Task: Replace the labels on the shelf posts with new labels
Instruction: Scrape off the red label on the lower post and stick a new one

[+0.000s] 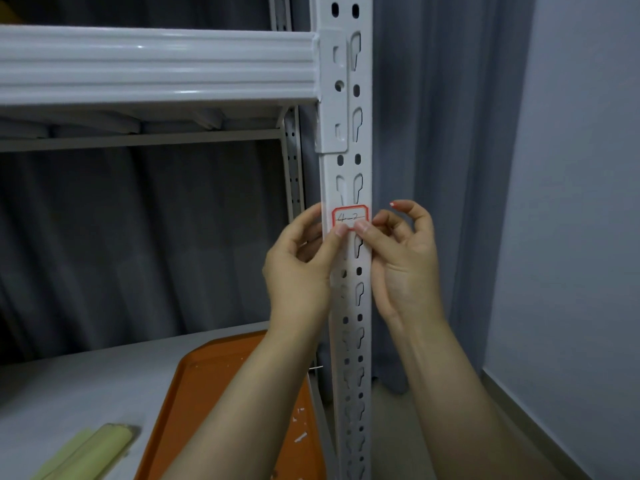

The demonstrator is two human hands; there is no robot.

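Observation:
A white label with a red border and handwriting (349, 216) sits on the front of the white slotted shelf post (346, 98). My left hand (301, 268) is at the post's left side, its thumb tip pressing the label's lower left corner. My right hand (403, 261) is at the post's right side, its thumb tip on the label's lower right corner, the other fingers curled loosely and holding nothing.
A white shelf beam (156, 67) joins the post at the top left. Below lies a shelf board with an orange tray (207, 393) carrying white paper scraps, and pale green rolled sheets (90, 452). Grey curtain hangs behind; a wall stands at right.

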